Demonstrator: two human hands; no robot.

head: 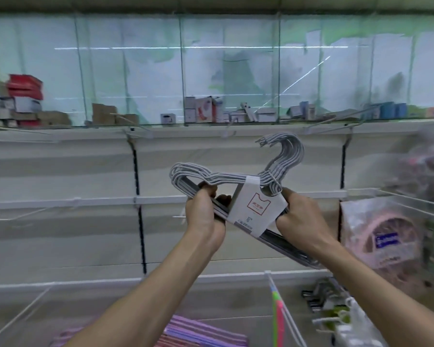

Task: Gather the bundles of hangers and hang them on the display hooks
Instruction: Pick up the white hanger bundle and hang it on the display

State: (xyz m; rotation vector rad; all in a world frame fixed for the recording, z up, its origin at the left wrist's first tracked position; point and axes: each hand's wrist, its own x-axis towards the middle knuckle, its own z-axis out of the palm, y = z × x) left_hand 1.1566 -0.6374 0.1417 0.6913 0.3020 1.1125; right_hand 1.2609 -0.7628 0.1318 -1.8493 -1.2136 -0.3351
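Note:
I hold a bundle of grey hangers [226,177] up in front of the slatted display wall, tilted, its hooks pointing up and to the right. A white paper label [254,207] with a red logo wraps its middle. My left hand [204,214] grips the bundle's left shoulder. My right hand [300,219] grips it just right of the label, under the hook necks. A thin display hook [179,217] sticks out of the wall just left of my left hand. More hangers in purple and pink [198,333] lie in the bin below.
A glass-fronted shelf [211,125] with small boxes runs above the wall. Long wire hooks [336,125] project at the upper right. A pink bagged item [383,236] hangs at right. Metal clips [320,295] and a white wire divider [286,311] stand at the lower right.

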